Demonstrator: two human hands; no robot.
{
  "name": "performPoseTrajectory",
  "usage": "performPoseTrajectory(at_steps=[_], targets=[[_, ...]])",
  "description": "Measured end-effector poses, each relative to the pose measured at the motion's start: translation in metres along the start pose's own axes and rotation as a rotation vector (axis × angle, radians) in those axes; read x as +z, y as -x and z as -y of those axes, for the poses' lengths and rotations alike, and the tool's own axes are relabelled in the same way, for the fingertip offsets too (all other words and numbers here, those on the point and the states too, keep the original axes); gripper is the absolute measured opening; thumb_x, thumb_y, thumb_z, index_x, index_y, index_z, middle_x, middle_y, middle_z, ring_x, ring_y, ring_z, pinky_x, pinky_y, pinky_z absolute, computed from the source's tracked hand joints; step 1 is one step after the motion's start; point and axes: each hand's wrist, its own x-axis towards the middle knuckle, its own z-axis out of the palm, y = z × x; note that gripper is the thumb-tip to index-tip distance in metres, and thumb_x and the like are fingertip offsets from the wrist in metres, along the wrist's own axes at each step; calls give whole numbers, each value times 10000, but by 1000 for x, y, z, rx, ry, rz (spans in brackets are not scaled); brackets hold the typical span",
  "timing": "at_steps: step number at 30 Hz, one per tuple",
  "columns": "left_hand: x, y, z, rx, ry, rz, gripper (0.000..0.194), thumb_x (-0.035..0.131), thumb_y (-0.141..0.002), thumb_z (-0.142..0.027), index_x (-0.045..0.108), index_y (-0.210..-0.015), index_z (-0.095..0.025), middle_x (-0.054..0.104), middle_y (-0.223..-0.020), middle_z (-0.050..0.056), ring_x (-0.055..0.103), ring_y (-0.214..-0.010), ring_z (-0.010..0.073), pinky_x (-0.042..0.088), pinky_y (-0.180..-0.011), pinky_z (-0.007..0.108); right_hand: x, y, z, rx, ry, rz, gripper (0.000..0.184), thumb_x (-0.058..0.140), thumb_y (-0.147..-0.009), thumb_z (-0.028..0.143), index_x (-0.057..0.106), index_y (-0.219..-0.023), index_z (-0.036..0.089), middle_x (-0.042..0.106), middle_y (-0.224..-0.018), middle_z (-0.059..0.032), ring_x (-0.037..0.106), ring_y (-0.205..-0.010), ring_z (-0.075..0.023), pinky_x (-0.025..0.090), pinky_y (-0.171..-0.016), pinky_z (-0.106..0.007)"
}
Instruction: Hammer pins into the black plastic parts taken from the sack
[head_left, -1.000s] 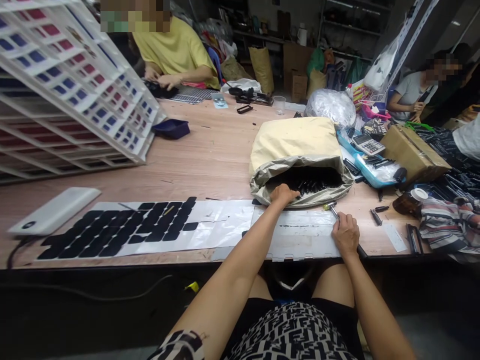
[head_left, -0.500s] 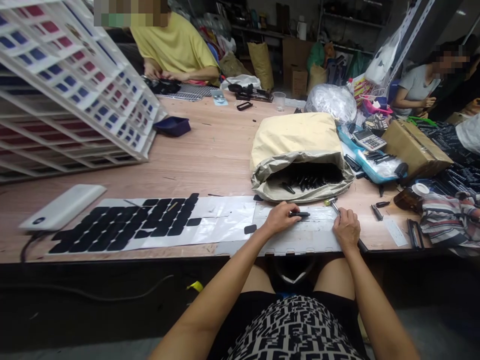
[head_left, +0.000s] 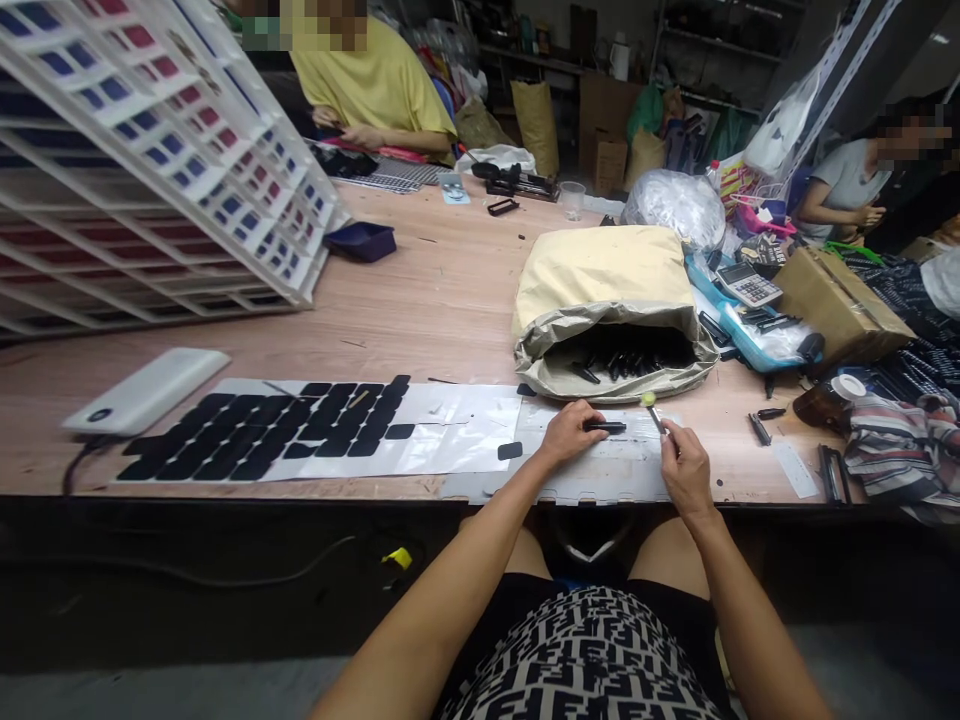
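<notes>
My left hand is closed on a slim black piece, whose free end points right above a clear-covered grey board. In my right hand is the handle of a small hammer with a yellow-green face, its head raised to the right of the black piece. Just beyond both hands lies a cream sack, its mouth facing me and showing many black pieces. Left of my left forearm, a white sheet bears rows of black rounded patches.
A white plastic basket leans at the left, near a dark blue tray and a white device. To the right are a calculator, a cardboard box, a brown jar and striped cloth. Two people sit across and to the right.
My right hand has lifted the hammer and shifted slightly left, turning its head upward. My left hand keeps hold of the black piece. The whole view has shifted slightly.
</notes>
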Motion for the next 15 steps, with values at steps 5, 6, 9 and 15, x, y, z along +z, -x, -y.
performPoseTrajectory(at_steps=[5,6,9,15], targets=[[2,0,0,-6,5,-11,167,770,-764,-288,754,-924,-240,626,-885,9,574,-922,195,455,-807,306,17,15,25,-104,-97,68,351,426,-973,262,640,-1248,220,684,-1048,-78,645,-987,-182,520,-899,-310],[3,0,0,-6,1,-16,166,772,-765,-286,756,-924,-244,630,-890,8,573,-924,194,453,-806,304,21,18,25,-112,-86,86,351,428,-971,257,643,-1245,222,686,-1034,-76,648,-972,-181,523,-892,-309],[4,-1,2,0,-8,-36,168,780,-762,-282,758,-924,-244,633,-888,8,570,-920,192,447,-797,300,27,20,19,-94,-52,121,343,438,-956,250,661,-1215,220,693,-1001,-73,655,-942,-187,528,-875,-314],[4,-1,1,12,-17,-40,140,769,-771,-272,753,-906,-240,628,-869,8,571,-918,196,445,-798,299,20,20,12,-54,-62,80,348,428,-965,267,651,-1227,218,684,-1058,-87,648,-991,-197,520,-904,-329]])
